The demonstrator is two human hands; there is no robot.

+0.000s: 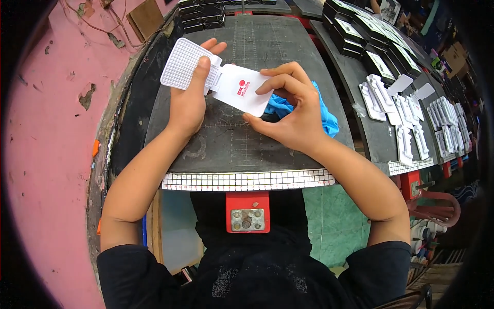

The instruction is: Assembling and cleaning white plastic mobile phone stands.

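Above the dark table, both my hands hold a white plastic folding phone stand (231, 98), opened out and tilted. My left hand (188, 110) is closed on its dotted pad end, with the thumb across the pad and the fingers behind it. At the other end, my right hand (303, 116) grips the smooth plate by its edges; a small red print shows on that plate. Between the two parts lies a narrow hinge. A crumpled blue cloth (328, 116) rests on the table behind my right hand, which partly hides it.
The dark table (221, 152) carries grid markings and a white ruler strip (247, 180) on its near edge. Black boxes (201, 15) stand at the far left, with more stacks (355, 38) at the far right. Several white stands (405, 144) lie on the right-hand table. A pink wall (56, 129) borders the left.
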